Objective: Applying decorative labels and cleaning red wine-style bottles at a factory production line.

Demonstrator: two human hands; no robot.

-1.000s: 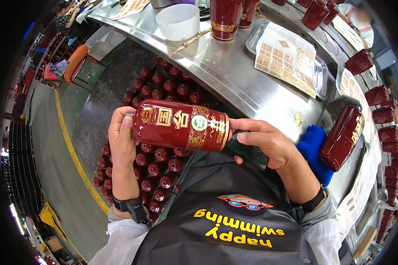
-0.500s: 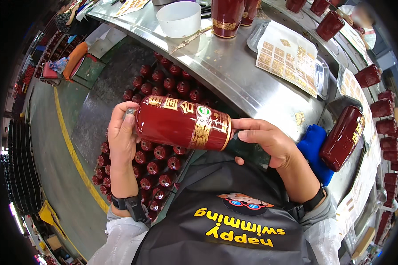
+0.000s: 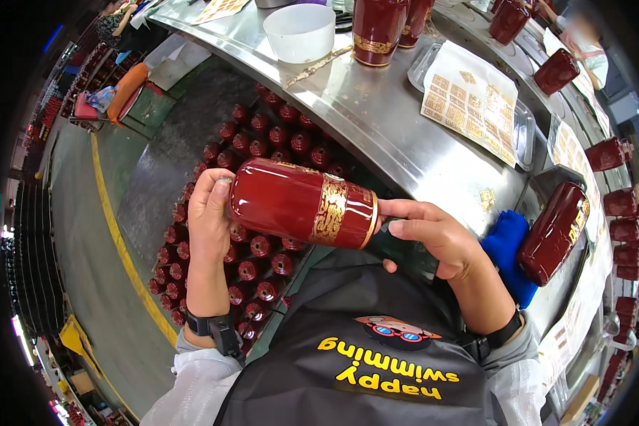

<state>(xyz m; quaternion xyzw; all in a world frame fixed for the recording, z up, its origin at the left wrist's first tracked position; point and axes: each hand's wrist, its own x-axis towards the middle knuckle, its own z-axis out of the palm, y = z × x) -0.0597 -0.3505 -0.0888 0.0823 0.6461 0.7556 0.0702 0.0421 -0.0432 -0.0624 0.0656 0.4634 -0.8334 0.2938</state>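
A glossy dark red bottle (image 3: 284,202) with gold decoration lies sideways in the air between my hands, in front of my body. My left hand (image 3: 211,206) is closed on its narrower left end, thumb on top; the neck is mostly hidden by the fingers. At the gold-rimmed base, my right hand (image 3: 437,231) holds the other end with thumb and forefinger. A gold patterned band circles the bottle near that base. To the right, another red bottle (image 3: 552,234) lies tilted beside a blue cloth (image 3: 508,248).
Many red bottles (image 3: 248,270) stand packed on the floor below. The metal table (image 3: 376,106) carries a white tub (image 3: 299,35), upright red bottles (image 3: 378,32) and a gold decal sheet (image 3: 472,99) on a clear tray. More bottles (image 3: 557,71) line the right, near another person (image 3: 586,50).
The bottle has turned about its long axis between my hands: the gold characters and green round mark have rolled out of sight, and plain red faces me. The view has shifted slightly.
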